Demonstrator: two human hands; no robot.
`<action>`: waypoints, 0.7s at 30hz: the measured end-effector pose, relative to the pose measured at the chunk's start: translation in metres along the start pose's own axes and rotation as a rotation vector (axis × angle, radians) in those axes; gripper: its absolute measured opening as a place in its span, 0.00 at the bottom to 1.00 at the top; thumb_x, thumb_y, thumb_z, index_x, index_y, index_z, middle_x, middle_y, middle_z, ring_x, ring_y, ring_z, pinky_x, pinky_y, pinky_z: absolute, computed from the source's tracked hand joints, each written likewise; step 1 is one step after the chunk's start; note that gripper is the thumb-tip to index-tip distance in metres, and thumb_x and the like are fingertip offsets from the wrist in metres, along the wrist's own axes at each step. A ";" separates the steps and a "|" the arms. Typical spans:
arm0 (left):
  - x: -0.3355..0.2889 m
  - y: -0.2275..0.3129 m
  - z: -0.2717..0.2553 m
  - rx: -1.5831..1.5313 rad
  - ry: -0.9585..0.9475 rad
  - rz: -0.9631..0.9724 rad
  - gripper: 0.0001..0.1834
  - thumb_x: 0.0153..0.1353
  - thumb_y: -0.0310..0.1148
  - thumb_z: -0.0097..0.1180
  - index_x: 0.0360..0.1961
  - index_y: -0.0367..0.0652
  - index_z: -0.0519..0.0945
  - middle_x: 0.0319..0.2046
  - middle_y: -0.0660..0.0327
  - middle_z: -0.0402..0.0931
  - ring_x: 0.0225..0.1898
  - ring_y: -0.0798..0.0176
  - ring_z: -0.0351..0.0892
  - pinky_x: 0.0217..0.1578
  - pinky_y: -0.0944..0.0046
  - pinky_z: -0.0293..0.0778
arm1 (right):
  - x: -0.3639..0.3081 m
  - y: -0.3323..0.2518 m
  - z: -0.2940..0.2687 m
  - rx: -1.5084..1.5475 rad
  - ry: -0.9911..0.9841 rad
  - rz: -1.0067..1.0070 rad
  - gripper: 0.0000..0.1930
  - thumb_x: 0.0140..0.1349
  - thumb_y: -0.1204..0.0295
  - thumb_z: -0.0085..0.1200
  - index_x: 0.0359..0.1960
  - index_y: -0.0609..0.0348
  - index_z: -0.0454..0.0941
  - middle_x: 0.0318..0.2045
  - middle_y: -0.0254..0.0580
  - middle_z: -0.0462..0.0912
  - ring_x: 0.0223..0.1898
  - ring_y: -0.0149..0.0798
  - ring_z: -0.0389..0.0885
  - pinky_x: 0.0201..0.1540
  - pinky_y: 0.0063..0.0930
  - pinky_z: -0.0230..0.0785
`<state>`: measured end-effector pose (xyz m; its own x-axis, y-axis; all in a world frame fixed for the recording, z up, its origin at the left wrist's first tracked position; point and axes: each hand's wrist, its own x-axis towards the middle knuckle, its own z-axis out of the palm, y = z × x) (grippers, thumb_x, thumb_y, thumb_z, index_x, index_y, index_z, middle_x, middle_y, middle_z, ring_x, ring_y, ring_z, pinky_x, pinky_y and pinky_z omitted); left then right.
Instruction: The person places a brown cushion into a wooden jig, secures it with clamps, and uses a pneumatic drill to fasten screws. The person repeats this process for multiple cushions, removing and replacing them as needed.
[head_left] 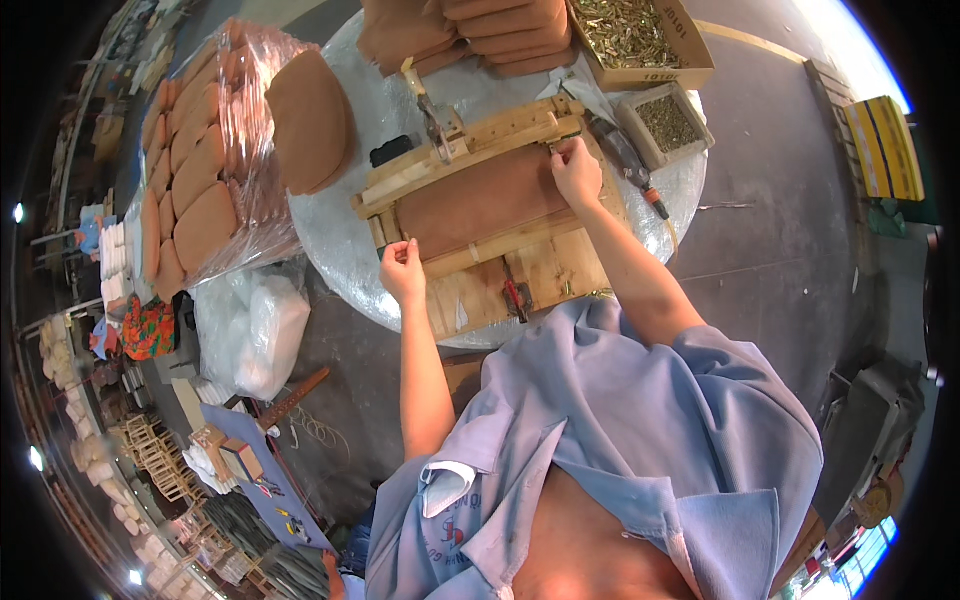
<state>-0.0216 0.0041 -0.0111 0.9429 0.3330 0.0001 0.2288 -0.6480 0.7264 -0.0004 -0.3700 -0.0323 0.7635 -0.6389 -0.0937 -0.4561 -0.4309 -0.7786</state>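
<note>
A brown padded panel [480, 205] lies inside a wooden frame-like jig [500, 250] on a round, plastic-wrapped table. My left hand [403, 272] is at the jig's near left corner, thumb and fingers pinched together; whatever they hold is hidden. At the far right corner my right hand [577, 173] is closed too, its fingertips against a small dark piece that I cannot make out. A toggle clamp [437, 125] stands upright on the jig's far rail. In front of the panel, a red-handled clamp [516, 298] sits on the jig's wooden base.
Right of the jig lie a power screwdriver [622, 152], a tray of small fasteners [668, 125] and a cardboard box [690, 72] of brass-coloured hardware. Brown cushions [510, 30] are stacked at the back. One brown cushion [312, 120] leans beside a wrapped pile [200, 150] at left.
</note>
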 end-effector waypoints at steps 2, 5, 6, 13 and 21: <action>0.022 -0.007 0.006 0.107 0.016 0.080 0.14 0.66 0.42 0.71 0.37 0.41 0.88 0.31 0.58 0.89 0.33 0.55 0.89 0.38 0.54 0.81 | -0.002 0.006 -0.003 0.015 -0.009 -0.063 0.11 0.66 0.65 0.64 0.47 0.51 0.81 0.39 0.44 0.92 0.44 0.52 0.91 0.48 0.45 0.81; 0.051 -0.014 0.017 0.201 -0.031 0.118 0.11 0.67 0.40 0.68 0.39 0.43 0.88 0.32 0.56 0.89 0.35 0.50 0.89 0.38 0.51 0.81 | -0.005 0.010 0.002 -0.036 0.015 -0.181 0.10 0.67 0.65 0.64 0.45 0.51 0.80 0.36 0.43 0.91 0.41 0.52 0.91 0.45 0.45 0.81; 0.057 -0.017 0.022 0.235 -0.041 0.117 0.11 0.67 0.40 0.67 0.39 0.43 0.88 0.32 0.56 0.89 0.35 0.49 0.89 0.38 0.51 0.81 | -0.008 0.012 0.000 -0.042 0.035 -0.197 0.09 0.67 0.65 0.64 0.45 0.51 0.80 0.36 0.43 0.91 0.40 0.52 0.91 0.43 0.45 0.81; 0.063 -0.015 0.037 0.229 0.103 0.070 0.08 0.65 0.36 0.66 0.37 0.42 0.85 0.29 0.54 0.85 0.32 0.44 0.86 0.38 0.46 0.79 | -0.012 0.008 0.004 -0.077 0.026 -0.249 0.09 0.68 0.64 0.65 0.44 0.48 0.79 0.31 0.40 0.89 0.35 0.52 0.89 0.38 0.46 0.79; 0.065 -0.005 0.032 0.091 0.154 -0.028 0.17 0.62 0.38 0.70 0.46 0.42 0.79 0.27 0.56 0.84 0.31 0.46 0.86 0.37 0.46 0.79 | -0.009 0.009 0.009 -0.143 0.004 -0.295 0.08 0.67 0.63 0.66 0.43 0.46 0.80 0.28 0.35 0.87 0.31 0.47 0.88 0.35 0.44 0.77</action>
<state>0.0464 0.0073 -0.0362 0.8894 0.4480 0.0913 0.2818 -0.6943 0.6622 -0.0078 -0.3625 -0.0442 0.8709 -0.4752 0.1257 -0.2750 -0.6830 -0.6767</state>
